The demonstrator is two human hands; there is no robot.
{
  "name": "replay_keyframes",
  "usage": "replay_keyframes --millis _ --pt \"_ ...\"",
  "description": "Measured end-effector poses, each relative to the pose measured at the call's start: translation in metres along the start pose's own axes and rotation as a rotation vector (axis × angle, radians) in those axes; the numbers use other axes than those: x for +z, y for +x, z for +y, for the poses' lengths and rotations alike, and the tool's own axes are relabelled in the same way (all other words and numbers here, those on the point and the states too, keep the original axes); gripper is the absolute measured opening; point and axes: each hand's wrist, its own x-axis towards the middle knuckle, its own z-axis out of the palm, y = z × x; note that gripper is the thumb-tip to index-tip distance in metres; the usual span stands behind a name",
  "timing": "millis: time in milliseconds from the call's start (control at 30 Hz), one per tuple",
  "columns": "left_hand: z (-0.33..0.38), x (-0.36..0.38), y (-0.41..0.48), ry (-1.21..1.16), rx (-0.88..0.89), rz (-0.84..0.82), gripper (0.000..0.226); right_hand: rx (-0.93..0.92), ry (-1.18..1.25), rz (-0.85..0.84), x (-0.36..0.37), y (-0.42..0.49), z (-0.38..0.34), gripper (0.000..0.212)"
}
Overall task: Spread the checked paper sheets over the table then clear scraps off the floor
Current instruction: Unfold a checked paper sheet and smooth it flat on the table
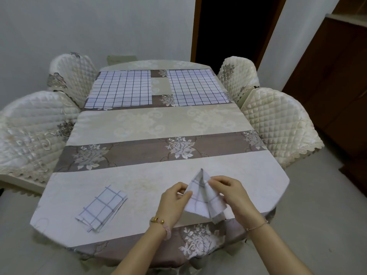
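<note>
Paper, white with blue checks: part-unfolded sheet [202,199] is held over the counter's [158,120] near edge. Left hand [174,201] pinches its left flap and right hand [232,193] pinches its right flap, so both are gripping it. Folded sheet [102,208] lies left on the counter. Far-left spread sheet [121,89] and far-right spread sheet [195,87] lie flat. Risk: pulling the flaps apart too fast likely tears a crease, or the sheet slips off the near edge.

The floor [317,205] under the worktop [158,120] is hidden. The chair [29,132] left of the worktop is cut by the frame's edge. The doorway [234,26] beyond the worktop shows only darkness.
</note>
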Motion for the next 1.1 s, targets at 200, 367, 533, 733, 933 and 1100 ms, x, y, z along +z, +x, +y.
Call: replay_keyframes --millis 200,367,533,733,933,1100 --pt "0.015 -0.04 0.017 -0.047 0.074 0.092 0.019 -0.188 -0.14 -0.006 -0.023 0.008 -0.029 0.009" --pt "0.025 -0.063 0.027 -0.194 0.028 0.153 0.008 -0.178 -0.179 -0.096 -0.032 0.014 -0.042 0.006" --pt "0.012 -0.066 0.024 -0.327 -0.121 0.132 0.02 -0.163 -0.217 -0.107 -0.028 0.021 -0.033 0.006" --pt "-0.007 -0.058 -0.004 -0.466 -0.388 -0.223 0.015 -0.091 -0.203 -0.089 -0.031 0.022 -0.021 0.007" --pt "-0.033 -0.034 -0.024 -0.302 -0.44 -0.377 0.026 -0.046 -0.211 -0.058 -0.042 0.02 -0.02 0.009" --pt "-0.024 -0.021 -0.017 -0.465 -0.353 -0.372 0.052 -0.027 -0.221 -0.059 -0.046 0.02 -0.021 0.007"
